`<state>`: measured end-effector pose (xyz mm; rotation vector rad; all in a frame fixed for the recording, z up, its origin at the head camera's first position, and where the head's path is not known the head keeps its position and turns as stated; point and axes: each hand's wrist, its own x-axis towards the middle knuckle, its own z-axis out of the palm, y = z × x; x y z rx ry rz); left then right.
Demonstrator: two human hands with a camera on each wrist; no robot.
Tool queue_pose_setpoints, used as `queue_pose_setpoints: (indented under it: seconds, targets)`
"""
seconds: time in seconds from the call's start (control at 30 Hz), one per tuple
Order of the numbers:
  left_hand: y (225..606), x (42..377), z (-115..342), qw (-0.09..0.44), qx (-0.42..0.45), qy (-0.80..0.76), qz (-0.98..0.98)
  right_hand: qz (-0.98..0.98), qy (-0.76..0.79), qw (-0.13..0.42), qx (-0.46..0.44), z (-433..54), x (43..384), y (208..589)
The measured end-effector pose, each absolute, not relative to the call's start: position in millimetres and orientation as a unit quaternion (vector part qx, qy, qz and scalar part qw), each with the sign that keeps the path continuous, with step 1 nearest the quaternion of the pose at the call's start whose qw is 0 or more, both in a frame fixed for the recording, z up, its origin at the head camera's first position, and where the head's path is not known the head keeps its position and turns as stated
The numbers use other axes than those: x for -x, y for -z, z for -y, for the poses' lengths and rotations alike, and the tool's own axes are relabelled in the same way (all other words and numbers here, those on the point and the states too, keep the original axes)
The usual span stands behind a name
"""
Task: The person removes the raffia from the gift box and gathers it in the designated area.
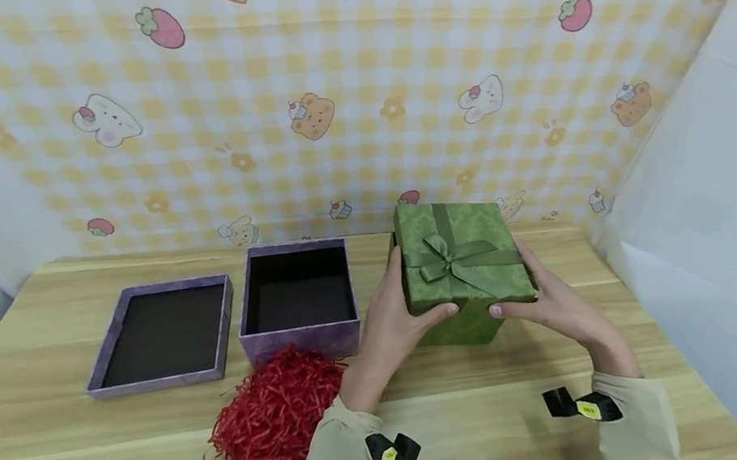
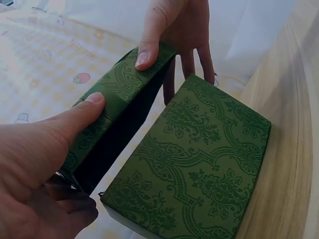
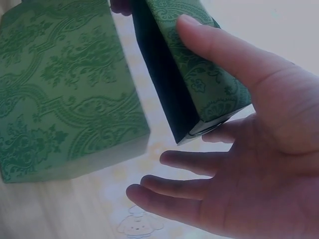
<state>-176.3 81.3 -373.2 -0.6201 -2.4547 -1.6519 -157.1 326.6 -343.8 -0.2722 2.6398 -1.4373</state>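
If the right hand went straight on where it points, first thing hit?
Beyond the green gift-box lid it grips, the right hand would probably meet the yellow-checked backdrop; depth is unclear.

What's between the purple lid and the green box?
The open purple box, then the left hand gripping the green lid. Red shredded paper lies nearer the camera. The head view shows this.

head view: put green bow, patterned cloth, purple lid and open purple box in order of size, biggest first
1. Patterned cloth
2. Open purple box and purple lid: too alike to rank
3. Green bow
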Motion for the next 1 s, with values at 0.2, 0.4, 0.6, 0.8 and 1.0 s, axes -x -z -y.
queue_pose_setpoints:
  seconds: [0.2,0.4,0.6,0.8,1.0]
  targets:
    - [373.7,171.6,-78.9,0.051,0.215,0.554,0.803,-0.867,0.488,0.051,0.09,-324.1,148.5,337.9]
    - [377.1,163.3,-76.5,0.013,0.202,0.553,0.808,-0.87,0.483,0.05,0.086,-323.8,138.2,338.9]
    - [374.3,168.5,-82.3,0.04,0.226,0.568,0.791,-0.867,0.487,0.047,0.09,-330.6,138.2,330.8]
    - [373.5,174.0,-81.1,0.046,0.221,0.57,0.79,-0.864,0.49,0.059,0.096,-331.4,143.6,328.0]
    - [375.2,174.4,-83.0,0.039,0.213,0.559,0.8,-0.865,0.491,0.049,0.09,-330.7,145.0,325.9]
